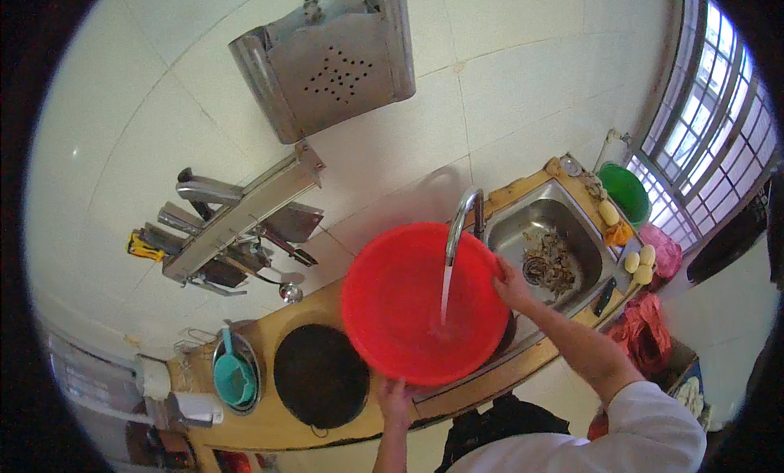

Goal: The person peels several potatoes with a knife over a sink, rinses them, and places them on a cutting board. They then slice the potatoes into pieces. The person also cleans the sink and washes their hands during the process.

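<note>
A large red plastic basin [392,301] sits under a curved chrome faucet [456,228], partly over the sink. Water [446,292] streams from the spout into it, and a shallow layer seems to lie on the bottom. My left hand [395,402] grips the rim at the near side, its fingers partly hidden by the basin. On the right side of the rim, my right hand [513,287] has hold of the edge. The visible stainless steel sink bowl [539,212] contains wet brown scraps [554,261] around its drain.
Left of the basin lies a round dark board [321,375], beside a turquoise strainer [233,378]. A wall rack [245,219] holds knives and a ladle [290,292]. A black-handled knife [605,297] and several pale peeled vegetables [643,264] rest at the sink's right edge.
</note>
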Tool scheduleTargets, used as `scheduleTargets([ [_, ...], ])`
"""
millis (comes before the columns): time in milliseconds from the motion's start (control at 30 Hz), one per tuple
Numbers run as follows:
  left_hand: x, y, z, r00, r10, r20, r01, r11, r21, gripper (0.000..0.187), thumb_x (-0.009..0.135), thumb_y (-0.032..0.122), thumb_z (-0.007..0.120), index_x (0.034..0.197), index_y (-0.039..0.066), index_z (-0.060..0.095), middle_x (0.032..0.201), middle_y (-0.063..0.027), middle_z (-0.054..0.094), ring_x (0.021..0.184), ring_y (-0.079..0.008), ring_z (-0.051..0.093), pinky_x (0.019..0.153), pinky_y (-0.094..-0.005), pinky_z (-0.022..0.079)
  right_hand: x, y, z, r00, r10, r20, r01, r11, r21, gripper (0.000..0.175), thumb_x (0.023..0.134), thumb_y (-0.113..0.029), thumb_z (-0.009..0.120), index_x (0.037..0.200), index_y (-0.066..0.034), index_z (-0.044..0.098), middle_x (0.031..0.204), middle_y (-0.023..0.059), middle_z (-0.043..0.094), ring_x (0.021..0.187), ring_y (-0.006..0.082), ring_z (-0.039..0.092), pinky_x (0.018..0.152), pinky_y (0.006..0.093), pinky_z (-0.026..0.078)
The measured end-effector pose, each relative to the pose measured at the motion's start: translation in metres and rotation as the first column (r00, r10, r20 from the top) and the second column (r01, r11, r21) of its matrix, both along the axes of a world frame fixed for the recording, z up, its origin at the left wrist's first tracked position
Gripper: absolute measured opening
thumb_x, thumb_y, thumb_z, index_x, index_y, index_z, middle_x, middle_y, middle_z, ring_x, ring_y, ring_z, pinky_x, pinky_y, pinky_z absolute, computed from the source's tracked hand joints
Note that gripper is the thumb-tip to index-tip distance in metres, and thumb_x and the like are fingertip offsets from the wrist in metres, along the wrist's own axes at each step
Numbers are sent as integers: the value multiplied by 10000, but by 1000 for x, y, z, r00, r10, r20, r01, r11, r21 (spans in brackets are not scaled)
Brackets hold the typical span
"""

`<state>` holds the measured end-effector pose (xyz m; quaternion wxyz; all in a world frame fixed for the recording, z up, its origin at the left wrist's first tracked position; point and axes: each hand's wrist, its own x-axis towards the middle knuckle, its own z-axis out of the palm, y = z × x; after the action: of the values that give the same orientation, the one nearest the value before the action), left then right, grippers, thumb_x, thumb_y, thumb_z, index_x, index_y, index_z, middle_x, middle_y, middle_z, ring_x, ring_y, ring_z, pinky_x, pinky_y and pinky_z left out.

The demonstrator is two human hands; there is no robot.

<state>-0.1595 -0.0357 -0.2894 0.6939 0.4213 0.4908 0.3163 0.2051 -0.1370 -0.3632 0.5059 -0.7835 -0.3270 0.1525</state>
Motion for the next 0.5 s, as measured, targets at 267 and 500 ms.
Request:
scheduleTargets([
  [267, 22, 7, 63, 989, -2, 146, 29, 983, -184, 304, 1000, 211, 609, 1272, 76, 596, 1123, -71, 692, 980, -261, 703, 786, -429, 595, 49, -14, -7, 907, 392, -152, -372, 577, -727, 390, 842, -266, 643, 1084, 37, 682, 986, 272, 711, 840, 483, 688, 764, 528, 553],
  [500, 137, 22, 153, 917, -229, 327, 272, 958, -91, 225, 1012, 204, 586, 1187, 68, 546, 1091, -96, 681, 947, -322, 733, 843, -464, 606, -31, -49, -128, 407, 105, -908, -686, 691, -228, 276, 935, -214, 569, 1060, -14, 711, 900, 88, 726, 726, 257, 694, 671, 434, 557],
])
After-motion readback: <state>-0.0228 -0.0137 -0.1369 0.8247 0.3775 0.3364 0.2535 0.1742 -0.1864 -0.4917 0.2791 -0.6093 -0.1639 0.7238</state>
